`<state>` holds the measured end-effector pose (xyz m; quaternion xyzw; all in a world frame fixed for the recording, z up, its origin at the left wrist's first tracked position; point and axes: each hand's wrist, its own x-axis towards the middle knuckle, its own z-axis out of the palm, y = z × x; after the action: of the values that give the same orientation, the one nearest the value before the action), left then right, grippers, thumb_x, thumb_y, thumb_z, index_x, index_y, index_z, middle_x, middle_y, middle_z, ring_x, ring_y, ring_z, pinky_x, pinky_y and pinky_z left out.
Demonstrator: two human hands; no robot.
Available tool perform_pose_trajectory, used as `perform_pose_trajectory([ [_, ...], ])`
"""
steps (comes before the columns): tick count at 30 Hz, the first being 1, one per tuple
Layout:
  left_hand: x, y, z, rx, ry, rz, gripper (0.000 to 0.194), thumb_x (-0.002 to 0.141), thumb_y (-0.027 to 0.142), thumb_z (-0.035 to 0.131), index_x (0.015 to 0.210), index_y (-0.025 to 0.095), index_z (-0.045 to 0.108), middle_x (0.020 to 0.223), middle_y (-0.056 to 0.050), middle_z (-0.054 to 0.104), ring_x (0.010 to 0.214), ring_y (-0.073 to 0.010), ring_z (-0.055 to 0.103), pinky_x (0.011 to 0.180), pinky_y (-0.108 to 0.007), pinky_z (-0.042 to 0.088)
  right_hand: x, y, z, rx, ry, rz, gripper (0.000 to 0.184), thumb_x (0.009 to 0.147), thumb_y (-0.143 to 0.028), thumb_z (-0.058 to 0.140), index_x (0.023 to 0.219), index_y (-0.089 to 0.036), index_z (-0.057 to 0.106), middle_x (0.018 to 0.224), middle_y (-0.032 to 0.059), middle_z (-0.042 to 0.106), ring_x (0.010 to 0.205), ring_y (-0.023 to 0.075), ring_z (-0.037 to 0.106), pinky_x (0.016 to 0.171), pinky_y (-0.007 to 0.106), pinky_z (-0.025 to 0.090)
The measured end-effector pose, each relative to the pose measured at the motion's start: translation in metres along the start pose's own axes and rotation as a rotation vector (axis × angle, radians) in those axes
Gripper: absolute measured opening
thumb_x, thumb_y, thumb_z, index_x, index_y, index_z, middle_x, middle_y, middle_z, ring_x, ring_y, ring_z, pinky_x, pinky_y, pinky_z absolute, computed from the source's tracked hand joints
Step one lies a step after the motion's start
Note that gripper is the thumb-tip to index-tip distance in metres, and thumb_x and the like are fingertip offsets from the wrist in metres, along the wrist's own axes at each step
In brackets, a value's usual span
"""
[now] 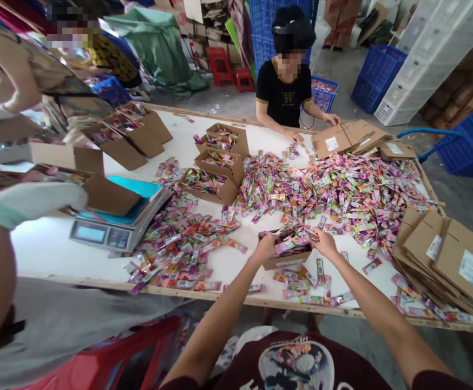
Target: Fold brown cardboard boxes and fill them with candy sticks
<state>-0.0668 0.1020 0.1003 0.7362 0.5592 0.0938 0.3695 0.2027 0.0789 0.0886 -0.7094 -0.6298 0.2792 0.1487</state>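
A small cardboard box (286, 263) full of colourful stick sachets stands near the table's front edge, right in front of me. At its left rim, my left hand (265, 248) is closed on the box's side, its fingertips partly hidden against the sachets inside. Over the box's right end, my right hand (324, 242) is closed in a pinch on sachets (310, 236). Loose sachets (301, 286) lie on the white tabletop close to the box's right front. A large heap of sachets (342, 189) spreads behind it.
Filled boxes (214, 187) stand mid-table. Flattened cartons (447, 260) lie at right, others (350, 138) at the back. A digital scale (118, 233) bears a box at left, beside a co-worker's gloved hand (37, 200). Another co-worker (287, 81) sits opposite.
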Motion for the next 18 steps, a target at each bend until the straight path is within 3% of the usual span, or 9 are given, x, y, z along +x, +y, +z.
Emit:
perform_pose_trajectory([
  [2, -0.009, 0.005, -0.003, 0.06, 0.118, 0.01, 0.037, 0.093, 0.037, 0.063, 0.122, 0.016, 0.07, 0.113, -0.015, 0.073, 0.109, -0.031, 0.068, 0.092, -0.039, 0.054, 0.006, 0.009, -0.002, 0.247, 0.162, 0.077, 0.036, 0.088, -0.044, 0.068, 0.115, -0.021, 0.073, 0.094, 0.0063, 0.076, 0.086, 0.0246, 0.07, 0.078, 0.033, 0.052],
  [4, -0.015, 0.013, 0.0, 0.14, 0.183, 0.025, 0.052, 0.089, 0.039, 0.069, 0.137, 0.02, 0.061, 0.131, -0.015, 0.066, 0.121, -0.0316, 0.064, 0.095, -0.039, 0.054, 0.01, 0.014, -0.005, 0.522, 0.326, 0.122, 0.047, 0.089, -0.057, 0.061, 0.112, -0.018, 0.072, 0.094, 0.0087, 0.076, 0.086, 0.0246, 0.07, 0.078, 0.034, 0.053],
  [7, -0.014, 0.027, 0.001, 0.205, 0.126, 0.016, 0.03, 0.091, 0.026, 0.064, 0.12, 0.023, 0.07, 0.12, -0.011, 0.069, 0.104, -0.0268, 0.071, 0.088, -0.035, 0.055, 0.005, 0.014, -0.002, 0.693, 0.462, 0.23, 0.072, 0.09, -0.075, 0.05, 0.125, -0.014, 0.067, 0.112, 0.0164, 0.074, 0.105, 0.0303, 0.069, 0.087, 0.041, 0.055],
  [9, -0.01, 0.032, -0.011, 0.174, 0.148, 0.017, 0.026, 0.098, 0.021, 0.049, 0.11, 0.023, 0.072, 0.11, -0.009, 0.071, 0.092, -0.0224, 0.072, 0.087, -0.034, 0.055, -0.009, 0.005, 0.01, 0.518, 0.499, 0.247, 0.085, 0.087, -0.078, 0.054, 0.141, -0.012, 0.057, 0.135, 0.0236, 0.064, 0.128, 0.0381, 0.059, 0.101, 0.05, 0.051],
  [10, -0.007, 0.032, -0.02, 0.133, 0.2, 0.036, 0.03, 0.1, 0.022, 0.044, 0.112, 0.023, 0.072, 0.11, -0.008, 0.072, 0.091, -0.0215, 0.072, 0.088, -0.034, 0.055, -0.017, -0.001, 0.018, 0.374, 0.475, 0.186, 0.088, 0.086, -0.075, 0.059, 0.148, -0.012, 0.051, 0.147, 0.0253, 0.056, 0.138, 0.0411, 0.05, 0.107, 0.055, 0.046],
  [12, -0.006, 0.026, -0.038, 0.044, 0.365, 0.107, 0.035, 0.103, 0.027, 0.043, 0.128, 0.024, 0.067, 0.124, -0.01, 0.07, 0.104, -0.0232, 0.071, 0.095, -0.036, 0.055, -0.034, -0.017, 0.035, 0.087, 0.306, -0.057, 0.081, 0.087, -0.061, 0.068, 0.152, -0.017, 0.048, 0.158, 0.0229, 0.045, 0.147, 0.0421, 0.039, 0.115, 0.058, 0.037],
  [15, -0.017, 0.004, -0.047, 0.016, 0.602, 0.104, 0.057, 0.097, 0.041, 0.056, 0.15, 0.019, 0.05, 0.152, -0.02, 0.054, 0.138, -0.033, 0.055, 0.11, -0.047, 0.047, -0.043, -0.035, 0.046, -0.104, -0.028, -0.326, 0.041, 0.089, -0.026, 0.067, 0.129, -0.024, 0.069, 0.138, 0.0144, 0.063, 0.13, 0.0318, 0.056, 0.109, 0.046, 0.043],
  [16, -0.023, -0.005, -0.041, 0.019, 0.59, 0.017, 0.066, 0.094, 0.045, 0.061, 0.152, 0.016, 0.048, 0.154, -0.024, 0.052, 0.142, -0.036, 0.051, 0.112, -0.05, 0.046, -0.041, -0.035, 0.043, -0.081, -0.068, -0.335, 0.032, 0.088, -0.018, 0.062, 0.118, -0.024, 0.073, 0.125, 0.0116, 0.069, 0.119, 0.0279, 0.061, 0.103, 0.041, 0.046],
  [18, -0.035, -0.023, -0.021, -0.016, 0.408, -0.22, 0.069, 0.089, 0.048, 0.065, 0.145, 0.01, 0.053, 0.137, -0.026, 0.065, 0.13, -0.0381, 0.061, 0.103, -0.05, 0.051, -0.032, -0.028, 0.029, 0.068, -0.009, -0.292, 0.026, 0.089, -0.015, 0.055, 0.106, -0.023, 0.074, 0.107, 0.0078, 0.073, 0.103, 0.0234, 0.066, 0.093, 0.034, 0.049],
])
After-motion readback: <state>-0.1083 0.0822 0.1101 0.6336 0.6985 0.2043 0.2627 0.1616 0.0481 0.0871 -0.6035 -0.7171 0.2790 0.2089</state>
